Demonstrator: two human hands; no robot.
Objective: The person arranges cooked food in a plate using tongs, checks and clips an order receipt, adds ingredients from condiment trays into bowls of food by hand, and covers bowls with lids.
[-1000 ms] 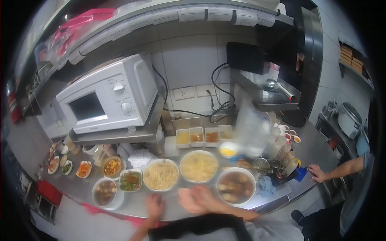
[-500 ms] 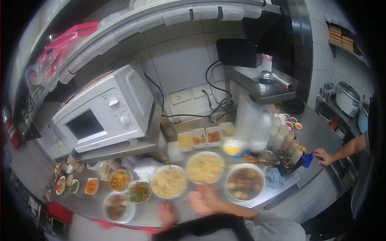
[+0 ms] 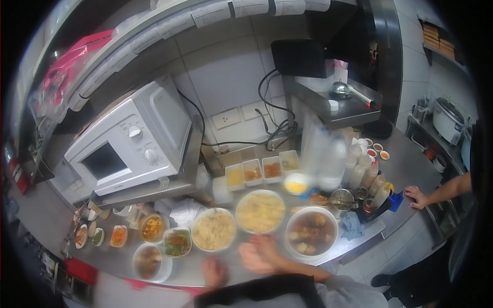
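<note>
My right hand [image 3: 258, 253] is over the counter's front part, just below a large round bowl of pale yellow food [image 3: 260, 211]. Its fingers are blurred and I cannot make out their shape. Left of it, my left hand [image 3: 214, 272] is at the counter's front edge, also blurred, below a second bowl of pale food [image 3: 214, 229]. No held object shows in either hand. A large white bowl of brown soup with chunks [image 3: 311, 233] stands right of my right hand. A smaller soup bowl [image 3: 150, 262] and a container of green vegetables [image 3: 177, 242] are to the left.
A white microwave [image 3: 128, 138] sits on a raised shelf at left. Behind the bowls are several small food tubs [image 3: 251, 172], a yellow-filled bowl [image 3: 296, 184] and sauce bottles [image 3: 370, 177]. At right, another person's hand [image 3: 416, 197] rests on the counter edge beside a blue object [image 3: 395, 201].
The view has shifted slightly, so the counter items sit a little differently in frame. Both my hands stay in nearly the same place. The other person's hand remains on the counter edge.
</note>
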